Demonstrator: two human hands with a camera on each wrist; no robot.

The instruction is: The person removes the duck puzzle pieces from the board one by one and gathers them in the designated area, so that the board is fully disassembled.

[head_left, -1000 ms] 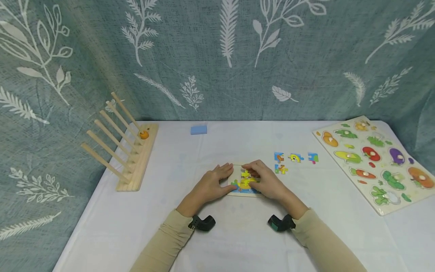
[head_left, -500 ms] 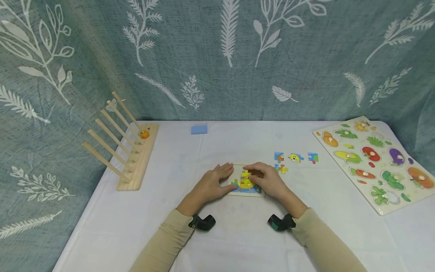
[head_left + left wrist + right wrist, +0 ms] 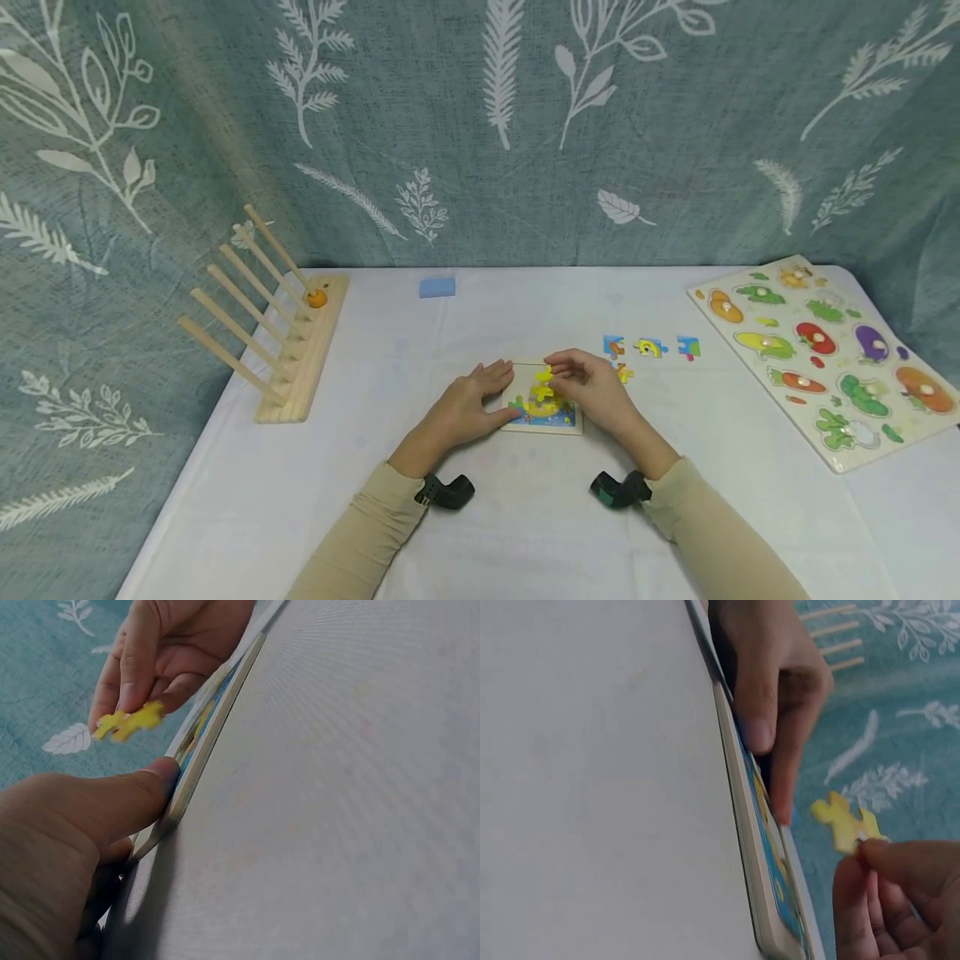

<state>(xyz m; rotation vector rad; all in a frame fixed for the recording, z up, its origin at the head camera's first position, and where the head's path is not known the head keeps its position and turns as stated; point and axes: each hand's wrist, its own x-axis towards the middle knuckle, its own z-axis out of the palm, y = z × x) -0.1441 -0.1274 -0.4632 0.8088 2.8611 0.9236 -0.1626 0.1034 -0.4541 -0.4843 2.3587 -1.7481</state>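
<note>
A small wooden puzzle tray (image 3: 527, 374) lies on the white cloth, its lower part filled with blue and yellow pieces. My left hand (image 3: 467, 407) rests at its left side, fingers straight toward the far corner and thumb (image 3: 154, 780) pressing on the near rim. My right hand (image 3: 600, 396) pinches a yellow puzzle piece (image 3: 842, 823) between thumb and fingertips. In the left wrist view this piece (image 3: 129, 722) is raised clear of the tray. Several loose jigsaw pieces (image 3: 651, 347) lie right of the tray; my right hand partly covers one of them (image 3: 623, 373).
A wooden rack with upright pegs (image 3: 300, 358) and one orange bead (image 3: 317, 298) stands at left. A blue block (image 3: 437, 287) lies near the back edge. At right is a vegetable peg-puzzle board (image 3: 825, 358). A patterned curtain (image 3: 465, 200) hangs behind the table.
My right hand has lifted the yellow piece up from the tray, rising slightly and turning its fingers. The left hand has stayed in place on the tray.
</note>
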